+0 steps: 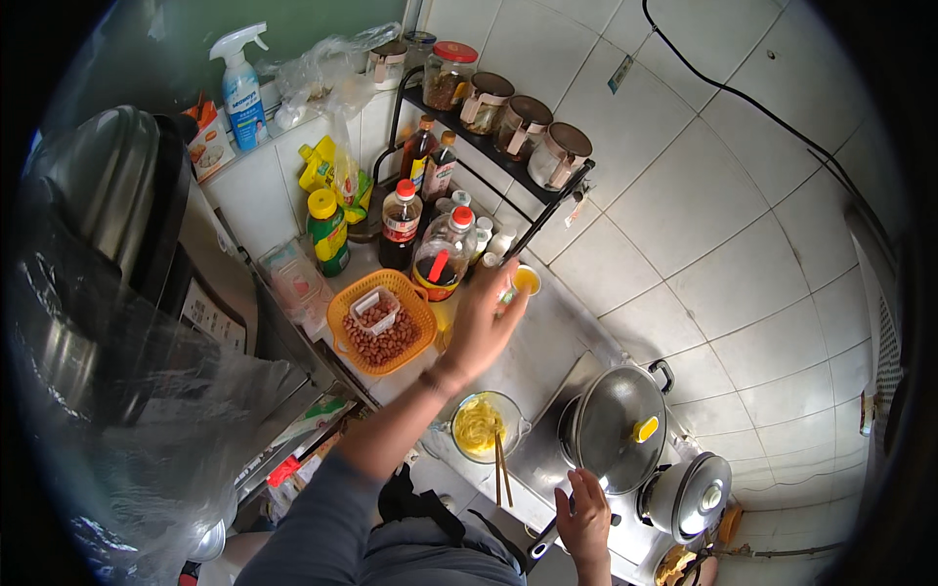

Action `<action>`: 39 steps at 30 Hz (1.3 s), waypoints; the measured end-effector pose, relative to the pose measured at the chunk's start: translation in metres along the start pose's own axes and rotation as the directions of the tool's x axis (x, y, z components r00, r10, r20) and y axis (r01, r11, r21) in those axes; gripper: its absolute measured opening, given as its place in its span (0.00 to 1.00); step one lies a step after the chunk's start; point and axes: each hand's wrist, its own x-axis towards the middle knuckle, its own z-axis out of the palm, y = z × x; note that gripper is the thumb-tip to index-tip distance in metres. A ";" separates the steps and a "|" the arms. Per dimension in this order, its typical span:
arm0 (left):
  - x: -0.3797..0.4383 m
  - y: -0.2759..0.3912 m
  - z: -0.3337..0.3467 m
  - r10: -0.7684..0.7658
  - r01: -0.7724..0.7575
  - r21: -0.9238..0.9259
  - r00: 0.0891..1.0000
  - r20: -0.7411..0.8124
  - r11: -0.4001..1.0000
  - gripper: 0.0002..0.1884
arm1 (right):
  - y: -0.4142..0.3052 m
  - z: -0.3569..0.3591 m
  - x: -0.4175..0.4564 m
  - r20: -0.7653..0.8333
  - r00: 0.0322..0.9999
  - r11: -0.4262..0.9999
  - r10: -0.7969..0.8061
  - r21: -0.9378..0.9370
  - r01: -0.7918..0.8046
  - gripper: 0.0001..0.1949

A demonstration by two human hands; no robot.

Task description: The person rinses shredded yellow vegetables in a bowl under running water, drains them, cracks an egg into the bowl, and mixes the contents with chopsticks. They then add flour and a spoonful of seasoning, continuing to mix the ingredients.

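Observation:
My left hand [484, 315] reaches over the counter beside the sauce bottles. Its fingers are at a small container with a yellow top [526, 280]; whether they grip it is unclear. My right hand [584, 513] hangs, thumb apart and seemingly empty, by the near edge of a lidded wok [621, 428], over a dark pan handle [544, 543]. Between the hands stands a glass bowl [513, 421] with a yellow mixture [476, 425] and wooden chopsticks [500, 469] leaning out. An orange plastic basket [341, 322] holds peanuts [377, 344] and a small clear plastic box [375, 309].
Behind are a red-capped dark sauce bottle [400, 227], a large red-capped jug [443, 256] and a green bottle [327, 234]. A black rack [491, 150] carries jars. A lidded pot [689, 498] stands right of the wok. Appliances under plastic film [146, 454] fill the left.

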 end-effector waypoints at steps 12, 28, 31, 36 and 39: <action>0.208 -0.077 0.076 -0.246 0.246 0.269 0.969 -0.033 0.931 0.20 | 0.005 -0.003 -0.034 -0.050 0.984 0.980 0.172 0.109 -0.166 0.14; 0.089 0.051 -0.017 -0.121 0.108 0.236 0.992 0.040 0.966 0.35 | 0.002 0.002 -0.009 -0.022 0.998 0.992 0.061 0.110 -0.058 0.14; 0.029 0.053 -0.035 -0.194 0.190 0.066 0.979 0.059 0.980 0.28 | -0.011 0.005 0.015 0.007 0.999 0.974 0.047 0.221 -0.048 0.13; -0.067 0.079 -0.068 -0.487 0.367 0.365 0.809 0.328 0.856 0.17 | -0.034 -0.008 0.041 -0.023 0.999 0.921 0.033 0.390 -0.022 0.12; -0.120 0.069 -0.074 -0.448 0.324 0.342 0.800 0.399 0.882 0.19 | -0.032 -0.003 0.044 -0.055 0.997 0.922 0.058 0.387 -0.032 0.12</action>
